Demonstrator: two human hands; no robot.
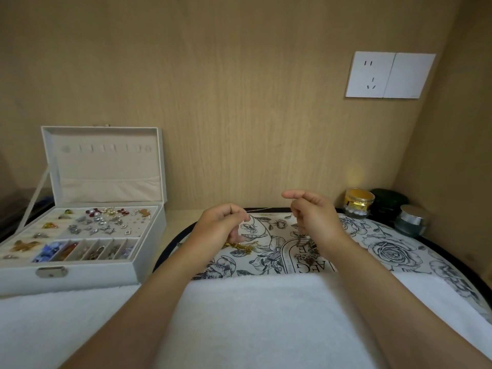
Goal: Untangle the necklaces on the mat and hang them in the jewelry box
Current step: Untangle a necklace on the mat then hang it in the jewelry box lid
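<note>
I am pinching a thin silver chain (259,209) taut between my left hand (222,222) and right hand (312,213), mid-frame above the round floral-print mat (386,249). A tangled gold necklace (241,245) is lying on the mat beneath my left hand. The open white jewelry box (80,274) is sitting at lower left.

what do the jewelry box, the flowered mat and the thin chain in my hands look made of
Jewelry box: matte pale covering, likely faux leather or fabric; velvety beige lining, shiny metal clasp.
Mat: looks like printed fabric, matte floral pattern, black edging.
Chain: thin, silvery glint, probably metal; too fine to say more.
</note>
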